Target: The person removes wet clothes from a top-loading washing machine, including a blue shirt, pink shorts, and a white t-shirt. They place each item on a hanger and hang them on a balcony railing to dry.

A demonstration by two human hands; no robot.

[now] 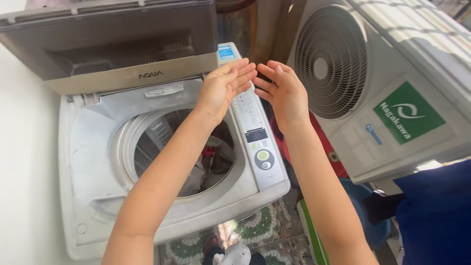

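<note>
My left hand (224, 88) and my right hand (282, 91) are both raised in front of me, palms turned toward each other, fingers straight and a little apart, holding nothing. They hover above the control panel (255, 132) of a white top-loading washing machine (88, 162). Its lid (108, 44) stands open. Inside the drum (196, 157) lie several clothes, red, white and dark. My left forearm crosses over the drum opening.
A white air-conditioner outdoor unit (353, 88) with a round fan grille stands to the right of the machine. A blue cloth (434, 211) hangs at the lower right. A red item (324, 147) and a blue container (365, 216) sit between the machines. Patterned floor tiles (260, 228) show below.
</note>
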